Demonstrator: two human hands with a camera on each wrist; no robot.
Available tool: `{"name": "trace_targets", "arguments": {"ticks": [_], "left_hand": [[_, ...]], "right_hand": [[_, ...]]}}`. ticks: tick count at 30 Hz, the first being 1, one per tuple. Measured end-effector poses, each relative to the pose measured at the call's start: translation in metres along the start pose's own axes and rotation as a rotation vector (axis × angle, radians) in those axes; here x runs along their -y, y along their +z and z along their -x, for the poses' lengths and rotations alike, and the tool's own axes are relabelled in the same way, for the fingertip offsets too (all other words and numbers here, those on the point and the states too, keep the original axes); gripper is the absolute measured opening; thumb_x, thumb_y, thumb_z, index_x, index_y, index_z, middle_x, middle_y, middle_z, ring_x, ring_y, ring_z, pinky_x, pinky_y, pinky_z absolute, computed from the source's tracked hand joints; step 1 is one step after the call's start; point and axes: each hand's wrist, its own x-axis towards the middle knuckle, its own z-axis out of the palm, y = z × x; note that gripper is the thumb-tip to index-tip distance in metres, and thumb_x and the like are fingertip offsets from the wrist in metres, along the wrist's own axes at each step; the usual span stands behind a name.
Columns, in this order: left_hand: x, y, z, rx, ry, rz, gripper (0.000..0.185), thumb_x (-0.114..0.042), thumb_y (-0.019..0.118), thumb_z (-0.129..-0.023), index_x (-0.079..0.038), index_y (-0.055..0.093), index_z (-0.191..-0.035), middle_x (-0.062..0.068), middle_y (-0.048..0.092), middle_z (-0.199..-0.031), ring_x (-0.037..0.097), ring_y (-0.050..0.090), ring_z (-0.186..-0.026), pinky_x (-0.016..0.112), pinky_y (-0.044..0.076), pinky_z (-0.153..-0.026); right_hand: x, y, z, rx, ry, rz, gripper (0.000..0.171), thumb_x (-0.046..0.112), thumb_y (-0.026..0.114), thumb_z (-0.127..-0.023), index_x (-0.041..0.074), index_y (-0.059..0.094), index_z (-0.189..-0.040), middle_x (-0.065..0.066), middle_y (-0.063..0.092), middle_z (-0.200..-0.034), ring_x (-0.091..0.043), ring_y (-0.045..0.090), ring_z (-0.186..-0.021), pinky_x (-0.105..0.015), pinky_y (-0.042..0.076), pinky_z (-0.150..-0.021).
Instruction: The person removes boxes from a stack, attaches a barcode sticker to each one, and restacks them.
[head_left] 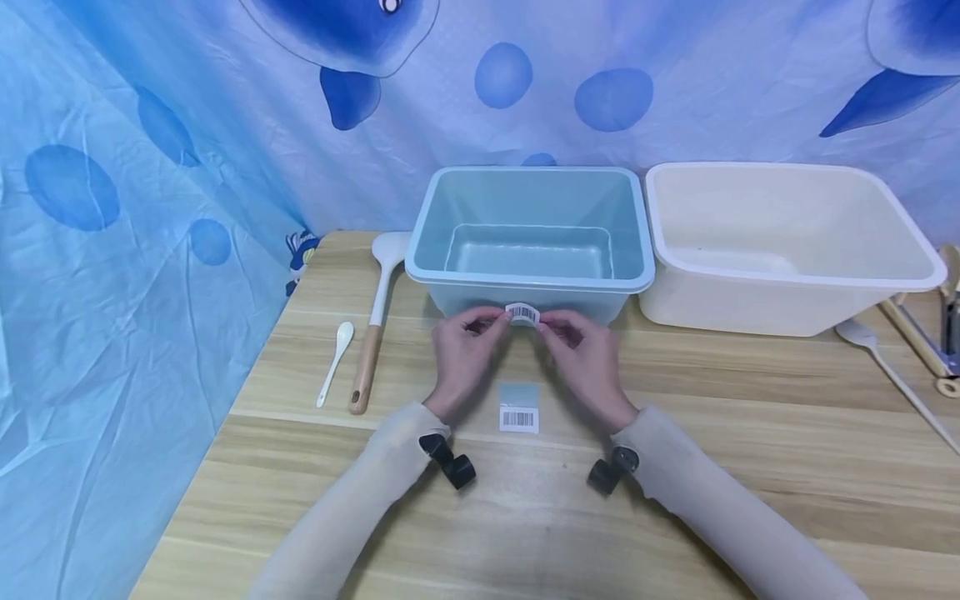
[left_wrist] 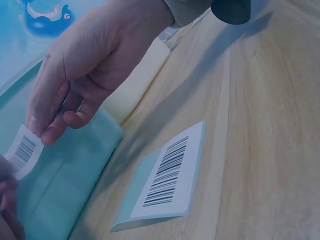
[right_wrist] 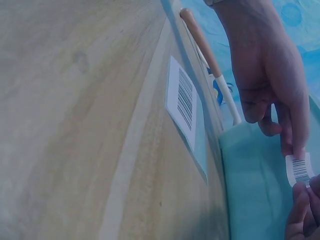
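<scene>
Between both hands a white barcode sticker (head_left: 522, 313) is pinched by its two ends, bowed upward in the middle. My left hand (head_left: 467, 354) grips its left end between thumb and fingertips. The right hand (head_left: 583, 357) pinches the opposite end the same way. The sticker is at the front wall of a light blue bin (head_left: 528, 282), overlapping it in the head view. On the table nearer to me, between the forearms, lies a backing sheet (left_wrist: 142, 172) with a second barcode sticker (left_wrist: 167, 172) on its white half.
A white bin (head_left: 738, 300) stands right of the blue one. Left of it lie a white ladle with a wooden handle (head_left: 366, 371) and a small white spoon (head_left: 335, 360). A long-handled spoon (head_left: 892, 375) and other utensils (head_left: 922, 333) lie at the right. A blue curtain (head_left: 562, 100) hangs behind.
</scene>
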Motion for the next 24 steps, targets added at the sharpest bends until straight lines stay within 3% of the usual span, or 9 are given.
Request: {"name": "trace_targets", "arguments": {"ticks": [7, 17, 24], "left_hand": [[-0.0006, 0.0038, -0.0050, -0.040, 0.003, -0.032, 0.012, -0.018, 0.078, -0.081, -0.007, 0.077, -0.088, 0.008, 0.074, -0.076, 0.011, 0.059, -0.061, 0.019, 0.048, -0.055], [0.0011, 0.0070, -0.0079, -0.076, 0.007, -0.086, 0.013, -0.019, 0.079, -0.080, -0.008, 0.078, -0.086, 0.007, 0.074, -0.076, 0.007, 0.056, -0.057, 0.016, 0.044, -0.052], [0.0008, 0.0078, -0.0079, -0.092, -0.012, -0.092, 0.015, -0.020, 0.079, -0.080, -0.007, 0.077, -0.085, 0.007, 0.074, -0.075, 0.009, 0.057, -0.058, 0.017, 0.045, -0.053]], "right_hand": [[-0.0017, -0.0002, -0.0017, 0.023, 0.028, 0.009, 0.019, 0.005, 0.070, -0.087, 0.004, 0.071, -0.106, -0.014, 0.073, -0.098, -0.028, 0.068, -0.075, -0.017, 0.054, -0.064], [-0.0020, -0.0005, -0.0026, 0.020, 0.043, 0.010, 0.022, 0.006, 0.070, -0.086, 0.002, 0.070, -0.108, -0.015, 0.073, -0.094, -0.032, 0.068, -0.071, -0.017, 0.052, -0.059], [-0.0023, -0.0003, -0.0033, 0.019, 0.046, 0.040, 0.023, 0.007, 0.071, -0.086, 0.002, 0.070, -0.109, -0.014, 0.073, -0.103, -0.023, 0.070, -0.087, -0.016, 0.055, -0.073]]}}
